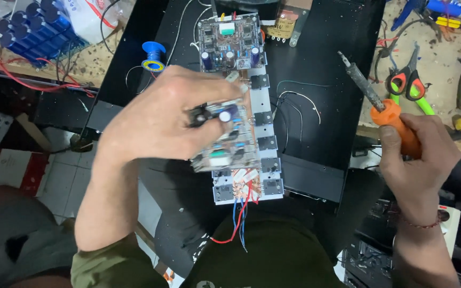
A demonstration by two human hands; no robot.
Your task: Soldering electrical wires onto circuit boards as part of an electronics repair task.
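My left hand (169, 114) grips the upper edge of a circuit board (229, 144) crowded with capacitors and small parts, tilting it up off a long metal strip (262, 133) lined with black transistors. A second circuit board (229, 41) lies flat at the strip's far end. Red, blue and white wires (239, 213) hang from the strip's near end toward my lap. My right hand (417, 160) holds a soldering iron (372, 93) by its orange handle, tip pointing up and left, well to the right of the boards.
The boards rest on a black metal case (316, 64). A transformer (284, 24) sits at its far edge, a blue solder spool (153, 56) at its left. Scissors with orange and green handles (407, 80) lie on the bench at right. Blue capacitors (33, 26) fill the top left corner.
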